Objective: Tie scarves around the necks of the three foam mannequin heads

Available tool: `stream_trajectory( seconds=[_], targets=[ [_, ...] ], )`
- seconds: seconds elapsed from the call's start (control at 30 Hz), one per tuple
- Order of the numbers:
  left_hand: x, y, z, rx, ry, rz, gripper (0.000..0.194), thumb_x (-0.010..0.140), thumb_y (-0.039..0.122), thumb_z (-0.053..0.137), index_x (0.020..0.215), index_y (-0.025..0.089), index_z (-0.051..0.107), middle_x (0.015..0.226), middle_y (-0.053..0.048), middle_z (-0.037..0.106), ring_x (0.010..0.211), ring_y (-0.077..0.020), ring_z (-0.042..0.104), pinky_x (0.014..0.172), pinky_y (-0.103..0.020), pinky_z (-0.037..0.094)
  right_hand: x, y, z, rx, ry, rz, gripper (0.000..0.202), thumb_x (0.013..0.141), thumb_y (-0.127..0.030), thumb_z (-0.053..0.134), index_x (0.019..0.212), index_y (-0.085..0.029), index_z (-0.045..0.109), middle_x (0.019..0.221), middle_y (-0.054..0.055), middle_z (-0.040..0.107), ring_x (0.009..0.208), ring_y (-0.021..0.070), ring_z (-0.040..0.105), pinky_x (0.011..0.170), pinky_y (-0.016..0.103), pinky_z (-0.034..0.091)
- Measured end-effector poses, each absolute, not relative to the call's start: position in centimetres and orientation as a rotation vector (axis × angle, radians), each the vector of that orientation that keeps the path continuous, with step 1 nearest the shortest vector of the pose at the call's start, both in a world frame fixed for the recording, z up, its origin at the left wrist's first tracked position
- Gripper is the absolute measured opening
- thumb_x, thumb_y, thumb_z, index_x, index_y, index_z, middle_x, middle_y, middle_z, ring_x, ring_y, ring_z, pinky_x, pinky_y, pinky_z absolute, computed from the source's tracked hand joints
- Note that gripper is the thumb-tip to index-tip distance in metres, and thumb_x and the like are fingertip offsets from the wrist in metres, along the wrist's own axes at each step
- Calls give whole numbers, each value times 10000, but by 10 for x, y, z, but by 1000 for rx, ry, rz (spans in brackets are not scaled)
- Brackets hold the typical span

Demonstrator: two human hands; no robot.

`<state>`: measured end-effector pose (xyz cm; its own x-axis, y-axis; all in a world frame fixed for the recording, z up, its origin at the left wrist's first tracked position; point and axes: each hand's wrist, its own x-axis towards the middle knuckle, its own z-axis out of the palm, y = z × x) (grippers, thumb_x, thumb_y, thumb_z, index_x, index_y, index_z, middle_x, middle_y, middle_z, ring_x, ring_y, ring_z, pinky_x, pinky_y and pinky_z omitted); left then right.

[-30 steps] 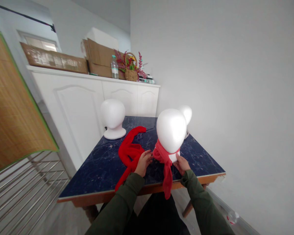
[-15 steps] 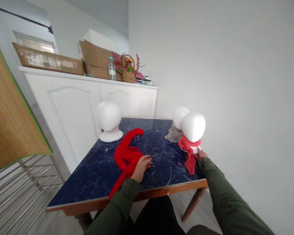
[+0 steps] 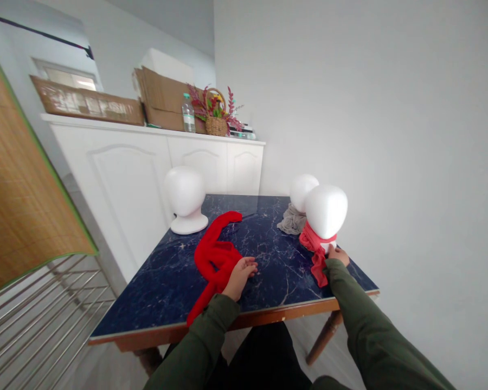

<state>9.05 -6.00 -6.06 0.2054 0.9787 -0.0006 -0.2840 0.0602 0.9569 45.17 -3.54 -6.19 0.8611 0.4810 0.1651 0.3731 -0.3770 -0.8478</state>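
Note:
My right hand (image 3: 338, 255) has its fingers closed at the base of a white mannequin head (image 3: 326, 210) near the table's right edge. A coral scarf (image 3: 311, 239) is wrapped round that head's neck, its tail hanging toward me. Just behind stands a second mannequin head (image 3: 303, 190) with a grey scarf (image 3: 291, 219) at its neck. My left hand (image 3: 242, 275) rests over the right side of a loosely looped red scarf (image 3: 215, 254), fingers apart and slightly curled, gripping nothing visible. Farther left is a third mannequin head (image 3: 186, 192) with a bare neck.
The blue marbled table (image 3: 154, 292) has a wooden edge. Behind it runs a white cabinet (image 3: 126, 173) topped with cardboard boxes (image 3: 165, 100), a bottle (image 3: 188, 115) and a flower basket (image 3: 216, 126). A metal rack (image 3: 61, 309) stands at left; a wall borders the right.
The view has shifted slightly. My right hand and the head with the coral scarf have moved a little to the right, and that scarf's tail has swung slightly. My left hand has hardly moved.

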Motion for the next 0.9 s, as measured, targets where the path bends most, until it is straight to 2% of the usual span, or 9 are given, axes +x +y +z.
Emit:
stream_trajectory(
  seconds=[0.1, 0.27, 0.37, 0.5, 0.6, 0.67, 0.73, 0.83, 0.9],
  targets=[
    [91, -59, -62, 1076, 864, 1163, 277, 622, 168, 553, 896, 134, 530, 801, -43, 588, 652, -106, 554, 588, -210, 400, 447, -36, -68, -2036, -622, 78, 327, 696, -323, 520, 881, -76, 628, 913, 184, 614, 887, 283, 558, 764, 352, 389],
    [94, -58, -63, 1118, 872, 1153, 252, 634, 148, 529, 885, 134, 525, 785, -40, 585, 641, -109, 548, 573, -210, 394, 444, -36, -66, -2041, -667, 66, 248, 658, -259, 541, 804, -97, 657, 808, 153, 638, 784, 259, 583, 716, 337, 410],
    [93, -63, -61, 1189, 889, 1206, 221, 649, 144, 517, 869, 142, 516, 785, -43, 581, 660, -128, 549, 596, -231, 410, 440, -42, -63, -2017, -654, 71, 289, 656, -241, 529, 866, -82, 648, 856, 158, 633, 799, 254, 576, 721, 329, 408],
    [78, -75, -56, 1508, 1026, 1500, 210, 708, 202, 510, 914, 172, 528, 872, -73, 579, 830, -185, 541, 788, -303, 400, 433, -70, -65, -1943, -639, 129, 377, 679, -269, 494, 975, -67, 613, 935, 148, 620, 834, 236, 566, 742, 310, 409],
    [58, -83, -55, 1841, 1350, 1629, 389, 691, 246, 559, 1070, 177, 503, 1109, -119, 504, 1083, -261, 412, 968, -378, 234, 422, -107, -76, -1862, -646, 154, 390, 658, -313, 503, 947, -81, 625, 888, 127, 632, 809, 229, 567, 741, 312, 411],
    [45, -84, -57, 1944, 1659, 1533, 540, 639, 279, 614, 1142, 153, 465, 1227, -155, 410, 1175, -337, 280, 985, -461, 140, 408, -132, -85, -1785, -659, 156, 413, 636, -352, 512, 930, -84, 623, 862, 127, 630, 788, 228, 565, 735, 322, 414],
    [34, -84, -61, 1994, 1891, 1301, 482, 649, 292, 597, 1093, 130, 504, 1221, -177, 413, 1165, -370, 270, 950, -505, 166, 386, -155, -91, -1723, -700, 176, 432, 622, -390, 521, 914, -85, 613, 838, 123, 623, 763, 221, 561, 725, 327, 421],
    [25, -84, -67, 2159, 1901, 965, 224, 738, 171, 451, 919, 135, 578, 1041, -127, 548, 1033, -273, 430, 905, -410, 286, 340, -173, -88, -1654, -823, 204, 426, 646, -443, 522, 902, -110, 594, 853, 102, 607, 778, 207, 550, 733, 329, 421],
    [23, -89, -67, 2258, 1807, 906, 242, 731, 91, 401, 886, 144, 579, 932, -87, 586, 932, -216, 488, 875, -351, 330, 305, -170, -79, -1544, -977, 272, 403, 674, -457, 515, 896, -128, 586, 906, 95, 594, 838, 202, 536, 767, 326, 413]
  ],
)
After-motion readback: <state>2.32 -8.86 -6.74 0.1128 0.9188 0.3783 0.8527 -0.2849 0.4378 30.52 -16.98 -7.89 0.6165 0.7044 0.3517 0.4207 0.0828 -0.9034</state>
